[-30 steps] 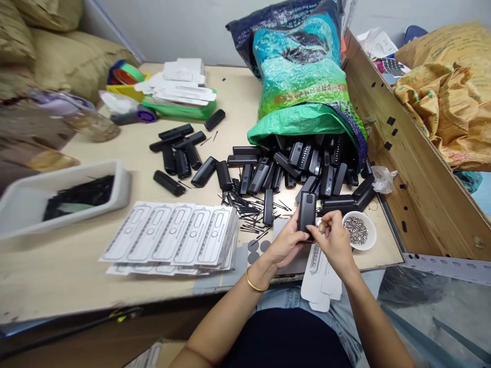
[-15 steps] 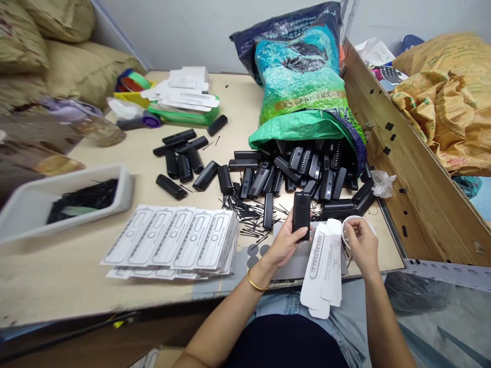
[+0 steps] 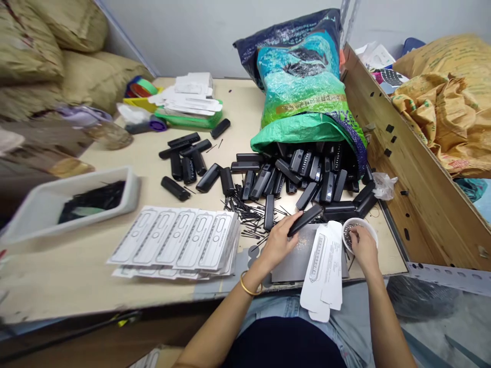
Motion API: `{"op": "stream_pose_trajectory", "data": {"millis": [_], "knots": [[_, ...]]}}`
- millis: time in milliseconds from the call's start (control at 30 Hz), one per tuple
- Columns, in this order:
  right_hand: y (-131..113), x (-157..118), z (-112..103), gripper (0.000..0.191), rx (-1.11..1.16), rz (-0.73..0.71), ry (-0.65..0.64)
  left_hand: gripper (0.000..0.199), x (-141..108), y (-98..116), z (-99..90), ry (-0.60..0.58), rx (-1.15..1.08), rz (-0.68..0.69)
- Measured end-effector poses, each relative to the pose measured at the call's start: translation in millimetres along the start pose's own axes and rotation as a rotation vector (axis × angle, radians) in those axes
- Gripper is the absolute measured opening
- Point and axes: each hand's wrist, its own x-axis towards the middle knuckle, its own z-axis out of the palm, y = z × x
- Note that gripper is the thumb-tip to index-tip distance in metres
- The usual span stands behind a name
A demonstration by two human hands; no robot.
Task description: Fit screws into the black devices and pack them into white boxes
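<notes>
Pale worktop (image 3: 184, 286) vs. grey wall (image 3: 192, 38), sacks (image 3: 80, 76) at back L, wood partition (image 3: 399, 153) on R. Black case (image 3: 306, 220) is in L hand (image 3: 279, 240), fingers closed round its near-left end, above grey sheet (image 3: 291, 260), long axis diagonal, far end pointing up-right. R hand (image 3: 362, 245) has fingers bunched in white bowl (image 3: 376, 240) w/ small metal pcs; can't tell if any gripped.

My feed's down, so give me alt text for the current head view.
Left hand holds a black case tilted; right hand dips into a white bowl of small metal parts. Behind, more cases spill from a colourful sack.
</notes>
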Motion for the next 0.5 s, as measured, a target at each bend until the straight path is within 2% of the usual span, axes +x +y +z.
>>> {"op": "stream_pose_trajectory", "data": {"millis": [100,200,267,400,500], "knots": [[3.6,-0.6,-2.0,0.026,0.112,0.036,0.074,0.041,-9.4,3.9,0.2,0.045,0.126,0.004],[-0.1,-4.1,-4.2,0.024,0.375,0.116,0.093,0.031,-17.3,2.8,11.2,0.111,0.012,0.009],[-12.4,-9.0,-5.3,0.024,0.589,0.149,0.055,0.028,-19.2,-0.4,20.1,0.196,-0.237,-0.062],[-59.0,-23.7,-2.6,0.024,0.842,0.11,-0.074,0.023,-13.7,-5.5,27.3,0.329,-0.959,-0.404],[-93.1,-35.4,5.0,0.023,0.934,0.071,-0.111,0.018,-7.2,-4.2,22.8,0.348,-1.164,-0.512]]}}
